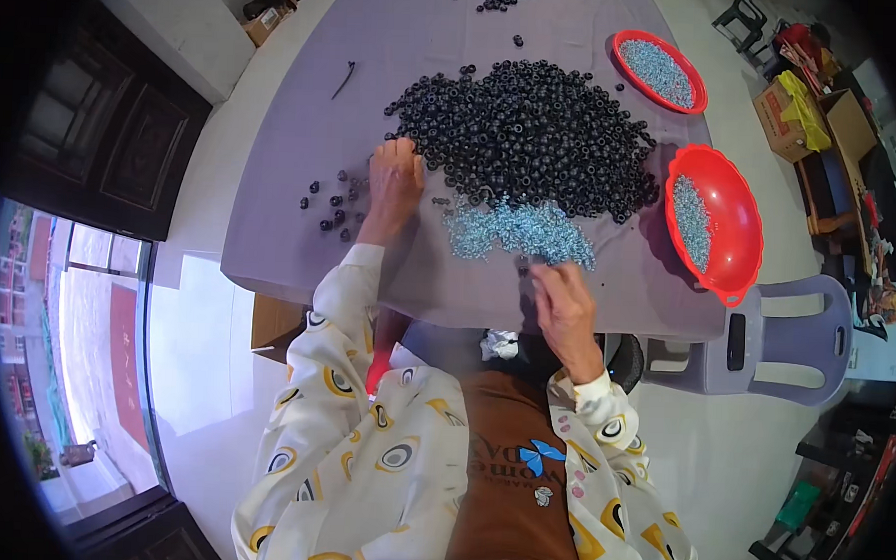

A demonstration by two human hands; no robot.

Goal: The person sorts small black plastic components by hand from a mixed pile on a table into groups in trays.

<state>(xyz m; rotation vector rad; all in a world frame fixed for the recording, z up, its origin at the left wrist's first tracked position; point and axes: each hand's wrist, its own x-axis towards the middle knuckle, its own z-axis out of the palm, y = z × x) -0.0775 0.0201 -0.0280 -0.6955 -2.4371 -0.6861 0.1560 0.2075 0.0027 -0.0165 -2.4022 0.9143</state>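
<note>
A broad heap of small round black pieces with holes (pixel 532 135) lies on the grey-covered table. Along its near edge is a smaller pile of tiny pale-blue pieces (pixel 514 233). My left hand (pixel 396 184) is at the heap's left edge, fingers curled down among the black pieces; what they hold is hidden. Just in front of the pale-blue pile, my right hand (pixel 565 309) has its thumb and fingers pinched together. A small dark piece (pixel 523 267) shows beside those fingertips, and I cannot make out what is in the pinch.
Loose black pieces (pixel 337 202) are scattered left of my left hand. Two red dishes, a near one (pixel 731 221) and a far one (pixel 694 73), hold pale-blue pieces at the right. A thin black strip (pixel 343 81) lies far left. A grey plastic chair (pixel 781 341) stands at the right.
</note>
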